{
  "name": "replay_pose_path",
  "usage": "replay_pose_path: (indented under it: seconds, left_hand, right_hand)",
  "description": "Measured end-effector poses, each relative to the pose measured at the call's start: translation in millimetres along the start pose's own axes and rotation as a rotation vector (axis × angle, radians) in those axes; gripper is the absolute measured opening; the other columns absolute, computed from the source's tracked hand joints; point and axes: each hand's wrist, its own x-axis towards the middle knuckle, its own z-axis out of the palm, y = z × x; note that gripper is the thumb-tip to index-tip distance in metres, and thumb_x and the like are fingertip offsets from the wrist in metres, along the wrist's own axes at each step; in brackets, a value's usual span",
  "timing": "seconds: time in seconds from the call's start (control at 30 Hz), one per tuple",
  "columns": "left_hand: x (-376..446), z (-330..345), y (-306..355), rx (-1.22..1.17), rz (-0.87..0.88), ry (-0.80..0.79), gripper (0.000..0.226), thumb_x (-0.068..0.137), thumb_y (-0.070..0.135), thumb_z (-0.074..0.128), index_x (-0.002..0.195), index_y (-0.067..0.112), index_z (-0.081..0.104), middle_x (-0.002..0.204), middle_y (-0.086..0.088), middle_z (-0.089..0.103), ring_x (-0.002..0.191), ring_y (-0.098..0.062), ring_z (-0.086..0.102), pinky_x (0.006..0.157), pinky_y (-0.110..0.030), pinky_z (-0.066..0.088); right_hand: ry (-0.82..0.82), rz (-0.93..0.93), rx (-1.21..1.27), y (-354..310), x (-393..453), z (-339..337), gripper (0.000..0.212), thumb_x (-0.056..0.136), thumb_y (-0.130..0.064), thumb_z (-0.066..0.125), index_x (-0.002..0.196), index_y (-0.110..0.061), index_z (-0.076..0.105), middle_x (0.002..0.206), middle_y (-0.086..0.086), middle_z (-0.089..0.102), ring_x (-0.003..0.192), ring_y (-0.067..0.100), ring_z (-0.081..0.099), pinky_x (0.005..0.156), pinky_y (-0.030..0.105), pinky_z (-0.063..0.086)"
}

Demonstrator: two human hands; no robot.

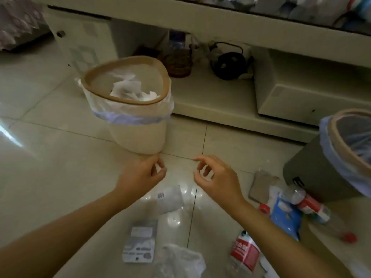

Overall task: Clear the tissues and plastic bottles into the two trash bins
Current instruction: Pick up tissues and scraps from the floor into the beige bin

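**Status: tissues partly binned, bottles still on the floor**

Cream bin (138, 125), left of centre: lined with a bag, and crumpled tissues (128, 90) already lie inside. So part of the tissue step looks done.

Left hand (140, 175): hovers over the floor tiles just in front of the cream bin, fingers curled loosely inward, nothing visible between them. Right hand (216, 177): beside it, a little apart, fingers half-curled and likewise empty.

Floor below the hands: a flat printed packet (140, 240), a clear wrapper (170, 199), and a crumpled white wad (180, 259) that may be tissue or plastic; too blurred to tell.

Right of that: a red-labelled plastic bottle (244, 251) partly under the right forearm, another bottle (313, 207) and a blue pack (285, 217) near the grey bin (313, 177).

Grey bin: only its liner shows, contents not visible. Judgement: the bottles remain to be cleared, and neither hand has a grasp yet.
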Motion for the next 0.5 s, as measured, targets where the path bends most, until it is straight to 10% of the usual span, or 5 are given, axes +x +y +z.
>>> replay_pose_path:
  seconds: [0.3, 0.5]
  left_hand:
    - [-61.8, 68.0, -32.8, 0.260, -0.079, -0.409, 0.056, 0.080, 0.059, 0.060, 0.127, 0.033, 0.044, 0.122, 0.011, 0.055, 0.104, -0.012, 0.054, 0.076, -0.030, 0.045]
    - [-85.8, 87.8, -65.3, 0.418, -0.114, -0.625, 0.120, 0.046, 0.073, 0.076, 0.142, 0.031, 0.019, 0.147, 0.005, 0.025, 0.132, -0.023, 0.033, 0.096, -0.048, 0.043]
  right_hand:
    - [-0.307, -0.176, -0.281, 29.8, -61.6, 45.0, 0.033, 0.076, -0.028, 0.067, 0.108, -0.025, 0.065, 0.091, -0.008, 0.064, 0.075, 0.013, 0.062, 0.047, 0.022, 0.040]
    - [-0.668, -0.133, -0.388, 36.6, -64.8, 84.2, 0.059, 0.081, -0.037, 0.063, 0.136, -0.027, 0.044, 0.135, -0.001, 0.047, 0.112, 0.024, 0.052, 0.076, 0.032, 0.043]
